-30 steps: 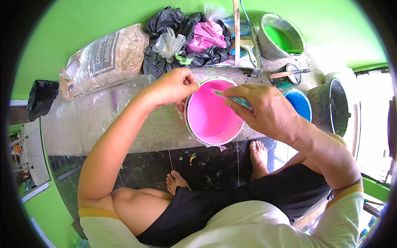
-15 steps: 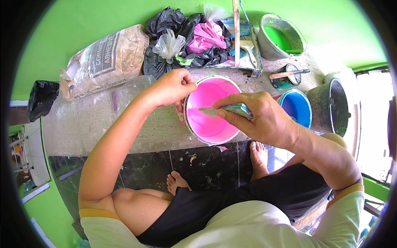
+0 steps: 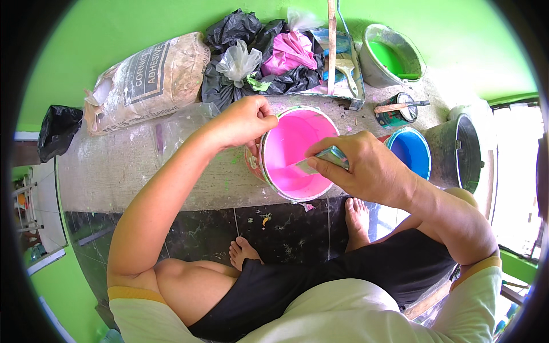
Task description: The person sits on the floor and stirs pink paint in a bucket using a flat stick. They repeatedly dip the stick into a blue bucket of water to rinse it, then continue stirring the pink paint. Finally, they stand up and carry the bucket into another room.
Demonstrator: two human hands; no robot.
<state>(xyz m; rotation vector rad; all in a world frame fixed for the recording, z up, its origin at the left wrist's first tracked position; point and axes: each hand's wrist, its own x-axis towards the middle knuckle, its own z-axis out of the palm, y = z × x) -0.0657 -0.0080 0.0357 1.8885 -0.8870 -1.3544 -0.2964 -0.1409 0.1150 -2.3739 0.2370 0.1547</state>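
Note:
A bucket of pink paint (image 3: 286, 143) stands on the pale slab in front of me, its rim smeared with paint. My left hand (image 3: 251, 120) is closed on the bucket's left rim, fingers curled over the edge. In my right hand (image 3: 357, 163) is a flat paint-smeared tool (image 3: 331, 157) with blue-green stains, gripped between thumb and fingers. Its lower end slants down into the bucket and meets the pink paint. My fingers cover part of it, so I cannot tell whether it is a brush or a stirring stick.
Right of the pink bucket are a blue-lined bucket (image 3: 409, 151), a black bucket (image 3: 468, 154) and a small can (image 3: 397, 110) with a brush across it. Behind stand a green-paint pail (image 3: 389, 54), a paint tray (image 3: 343, 94), plastic bags (image 3: 231, 28) and a paper sack (image 3: 151, 80).
The tool's tip has moved slightly right and down within the bucket, reaching into the paint. My left hand stays on the rim. The whole view has shifted a little.

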